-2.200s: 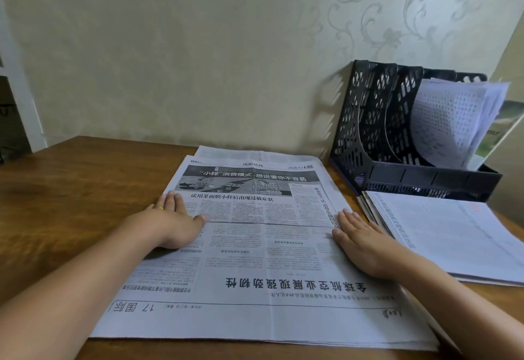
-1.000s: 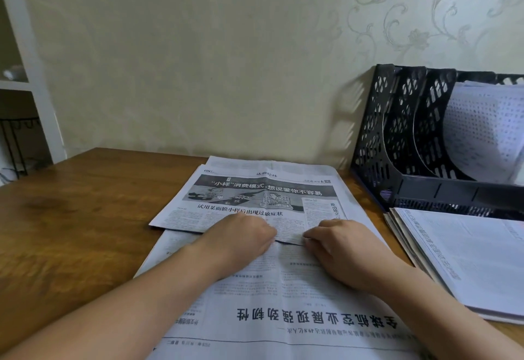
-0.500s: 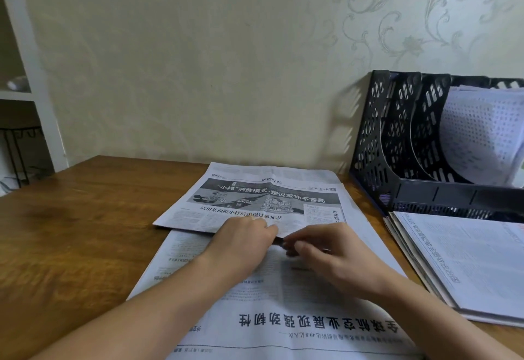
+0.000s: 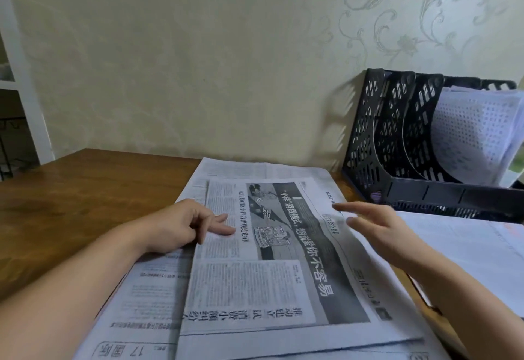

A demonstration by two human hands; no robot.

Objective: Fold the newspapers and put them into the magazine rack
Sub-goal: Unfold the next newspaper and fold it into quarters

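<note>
1. Nearest, an open newspaper (image 4: 136, 297) lies flat on the worktop (image 4: 71, 189); its bottom edge reads "17" beside two Chinese characters, upside down to the camera.
2. On top of it lies a folded paper (image 4: 255, 283), turned sideways, with a dark headline band of large Chinese characters and a cartoon picture.
3. Left hand (image 4: 181, 229) rests on the folded paper's left edge, fingers (image 4: 221, 226) loosely spread and pressing flat, gripping nothing.
4. Right hand (image 4: 380, 229) hovers over the right edge, fingers (image 4: 348, 207) straight and apart, holding nothing.
5. Right of it sits a stack of printed sheets (image 4: 467, 251); the text is too blurred to read.
6. Farthest, a black rack (image 4: 397, 138) stands against the wall, papers (image 4: 470, 132) in a right-hand slot.
</note>
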